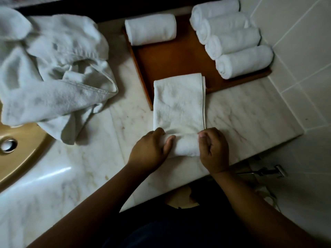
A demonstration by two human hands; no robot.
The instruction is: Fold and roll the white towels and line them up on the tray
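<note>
Your left hand (150,145) and right hand (214,149) each curl their grip round the rolled end of the long folded white towel (179,102) on the pale marble bench (250,113)

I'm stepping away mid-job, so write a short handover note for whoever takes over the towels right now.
Left hand and right hand both grip the started roll at the near end of the folded towel.
It lies on the counter, far end over the edge of the tray.
Done: four rolls in a row on the tray's right side, a fifth roll at its far left.
Left: finish this roll, place it, then fold and roll the pile by the sink.
</note>
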